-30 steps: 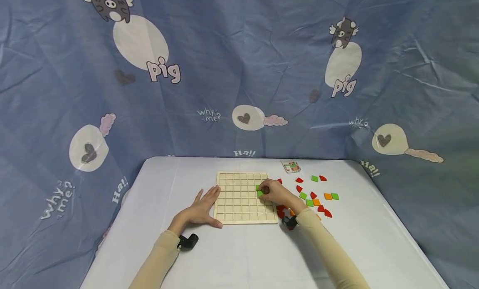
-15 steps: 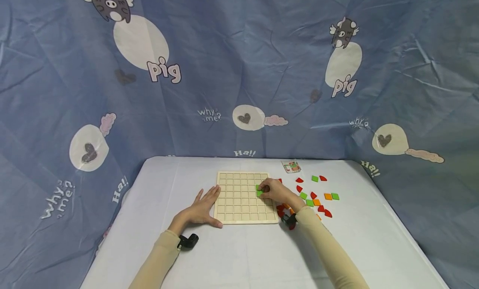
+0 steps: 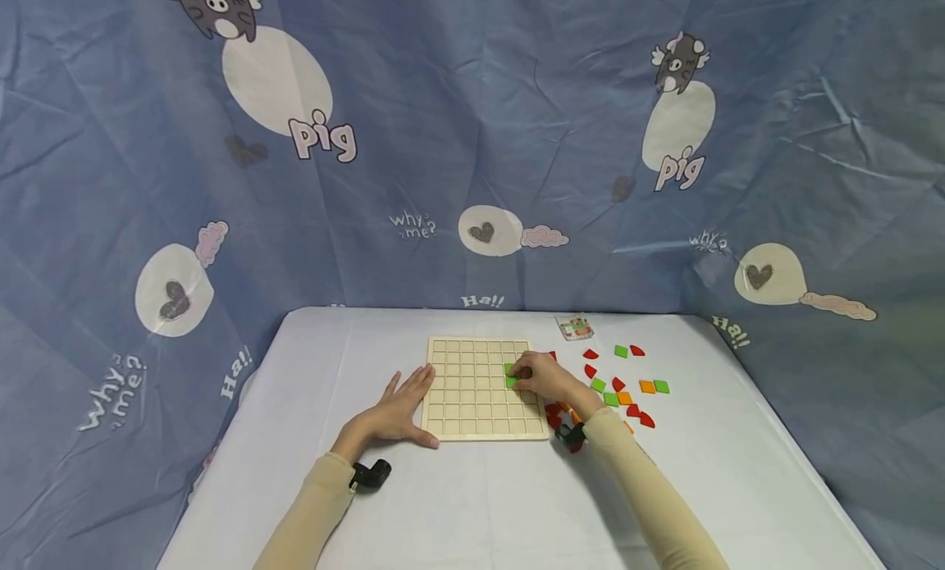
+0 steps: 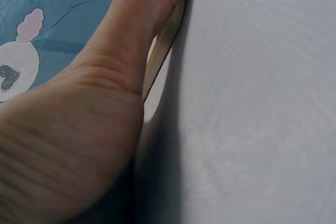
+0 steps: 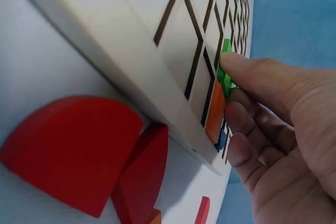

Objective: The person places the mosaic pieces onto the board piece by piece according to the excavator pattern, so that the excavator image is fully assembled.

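Note:
A wooden grid board lies on the white table. My left hand rests at its left edge with straight, spread fingers; in the left wrist view the same hand sits against the board's side. Over the right part of the grid, my right hand pinches a green square tile between thumb and fingers, down at the cells. Seen from the right wrist, the thumb presses on green tiles. Beside them in the grid stand an orange tile and a blue piece.
Loose red quarter-round pieces, green squares and orange squares lie scattered right of the board. Two large red pieces lie close to its edge in the right wrist view. A printed card lies at the back.
The green tile in my right hand has shifted slightly and now sits flush beside another green tile on the grid. My left hand has stayed where it was.

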### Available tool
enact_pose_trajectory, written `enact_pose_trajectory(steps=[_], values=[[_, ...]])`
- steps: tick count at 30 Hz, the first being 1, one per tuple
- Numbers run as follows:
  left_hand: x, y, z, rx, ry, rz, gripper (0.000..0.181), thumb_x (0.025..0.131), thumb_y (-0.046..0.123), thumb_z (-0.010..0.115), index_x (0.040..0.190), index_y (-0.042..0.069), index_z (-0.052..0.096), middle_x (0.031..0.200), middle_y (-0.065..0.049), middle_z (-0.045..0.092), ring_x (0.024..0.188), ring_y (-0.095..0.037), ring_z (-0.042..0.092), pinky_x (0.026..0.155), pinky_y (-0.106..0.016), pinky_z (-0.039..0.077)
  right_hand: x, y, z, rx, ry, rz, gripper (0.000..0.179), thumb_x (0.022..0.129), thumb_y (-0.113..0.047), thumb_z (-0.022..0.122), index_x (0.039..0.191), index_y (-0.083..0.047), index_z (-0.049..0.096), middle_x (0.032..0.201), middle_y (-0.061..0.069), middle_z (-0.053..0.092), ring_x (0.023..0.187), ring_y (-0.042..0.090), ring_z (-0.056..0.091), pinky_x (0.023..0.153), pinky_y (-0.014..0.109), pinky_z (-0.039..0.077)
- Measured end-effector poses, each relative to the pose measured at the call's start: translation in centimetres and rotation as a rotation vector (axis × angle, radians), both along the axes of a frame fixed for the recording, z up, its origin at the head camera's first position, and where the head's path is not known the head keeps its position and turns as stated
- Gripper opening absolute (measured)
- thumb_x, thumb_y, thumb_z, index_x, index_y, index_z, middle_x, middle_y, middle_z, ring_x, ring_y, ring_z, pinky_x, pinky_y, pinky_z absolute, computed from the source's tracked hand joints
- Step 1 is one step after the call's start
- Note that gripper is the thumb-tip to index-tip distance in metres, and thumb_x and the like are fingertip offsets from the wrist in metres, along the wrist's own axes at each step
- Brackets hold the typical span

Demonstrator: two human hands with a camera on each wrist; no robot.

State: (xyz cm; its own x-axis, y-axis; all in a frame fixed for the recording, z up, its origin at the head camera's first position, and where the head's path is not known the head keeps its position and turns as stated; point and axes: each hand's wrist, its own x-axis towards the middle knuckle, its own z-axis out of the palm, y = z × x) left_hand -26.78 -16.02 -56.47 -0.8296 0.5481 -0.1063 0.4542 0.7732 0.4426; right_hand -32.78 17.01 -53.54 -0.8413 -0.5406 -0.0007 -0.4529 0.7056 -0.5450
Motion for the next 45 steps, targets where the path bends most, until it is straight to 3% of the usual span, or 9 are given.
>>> enact_pose_trajectory(steps=[16, 19, 28, 38, 45], values=[[-0.6, 0.0, -0.1, -0.007, 0.02, -0.003, 0.137, 0.062, 0.075, 0.072, 0.154, 0.001, 0.003, 0.163, -0.014, 0.0, 0.151, -0.031, 0.0, 0.119, -0.057, -0.008, -0.2, 0.1, 0.3, 0.015, 0.062, 0.046, 0.019, 0.085, -0.015, 0.074, 0.104, -0.01, 0.073, 0.103, 0.001, 0.065, 0.093, 0.015, 0.062, 0.08, 0.029, 0.055], [-0.6, 0.1, -0.1, -0.012, 0.015, -0.001, 0.137, 0.062, 0.075, 0.072, 0.154, 0.001, 0.002, 0.163, -0.014, 0.0, 0.151, -0.031, 0.0, 0.119, -0.057, -0.008, -0.3, 0.4, 0.5, -0.009, 0.044, 0.016, 0.019, 0.085, -0.016, 0.074, 0.103, -0.011, 0.073, 0.1, -0.001, 0.066, 0.09, 0.012, 0.062, 0.077, 0.026, 0.055], [-0.2, 0.2, 0.2, 0.005, -0.001, 0.009, 0.137, 0.062, 0.074, 0.073, 0.154, 0.001, 0.002, 0.163, -0.015, 0.0, 0.151, -0.031, 0.001, 0.119, -0.057, -0.009, -1.4, 5.1, 1.2, -0.154, 0.049, -0.168, 0.012, 0.086, -0.009, 0.07, 0.096, -0.003, 0.067, 0.09, 0.006, 0.065, 0.079, 0.014, 0.057, 0.067, 0.025, 0.05], [-0.1, 0.2, -0.1, -0.02, -0.013, 0.025, 0.139, 0.06, 0.075, 0.072, 0.154, 0.003, 0.001, 0.163, -0.012, -0.002, 0.151, -0.029, -0.001, 0.12, -0.055, -0.009, -2.6, 14.0, 0.8, -0.11, 0.03, -0.428, 0.027, 0.086, -0.013, 0.068, 0.108, 0.003, 0.062, 0.099, 0.017, 0.062, 0.086, 0.025, 0.058, 0.071, 0.032, 0.05], [0.1, 0.2, 0.1, 0.009, -0.001, 0.011, 0.136, 0.062, 0.072, 0.074, 0.154, 0.0, 0.004, 0.163, -0.015, 0.001, 0.151, -0.032, 0.002, 0.119, -0.058, -0.008, -3.4, 17.5, -0.3, -0.077, -0.017, -0.549, 0.035, 0.085, -0.011, 0.067, 0.113, 0.007, 0.057, 0.106, 0.022, 0.059, 0.092, 0.029, 0.057, 0.082, 0.041, 0.051]])
